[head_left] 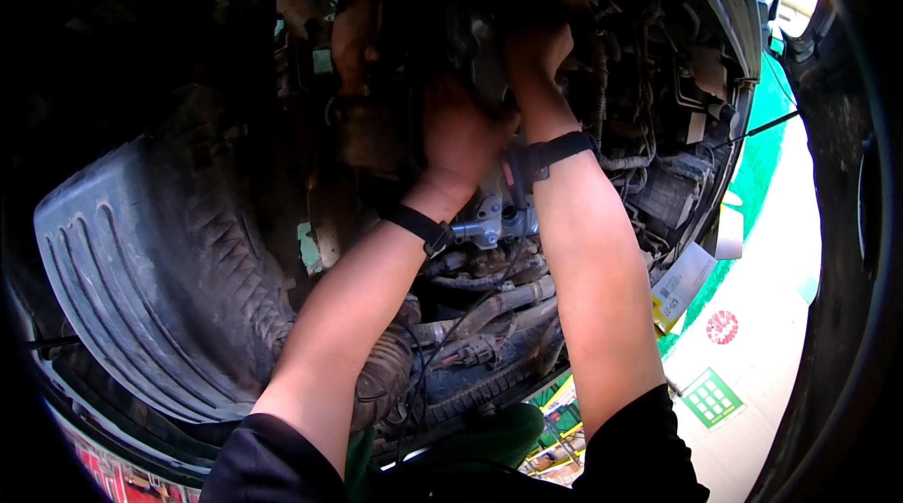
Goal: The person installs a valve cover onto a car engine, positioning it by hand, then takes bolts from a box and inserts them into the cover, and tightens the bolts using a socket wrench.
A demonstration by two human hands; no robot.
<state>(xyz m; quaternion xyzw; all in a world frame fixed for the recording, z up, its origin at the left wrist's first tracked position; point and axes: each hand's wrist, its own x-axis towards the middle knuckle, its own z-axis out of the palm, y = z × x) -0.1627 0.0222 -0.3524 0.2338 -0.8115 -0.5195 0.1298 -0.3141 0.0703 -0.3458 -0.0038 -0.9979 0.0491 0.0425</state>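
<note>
1. Can't tell how open in blurry left hand (459, 138).
2. Can't tell for right hand (536, 56) either; too dark.
3. See dark grey part (486, 61) between both hands.
4. See silver metal part (488, 226) below left hand.

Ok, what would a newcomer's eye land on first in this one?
Likely the left hand and right hand, above centre in a shadowed engine bay, on bare forearms with dark wrist straps. Then the ribbed dark cover at far left, and the bright white-and-green area at right.
</note>
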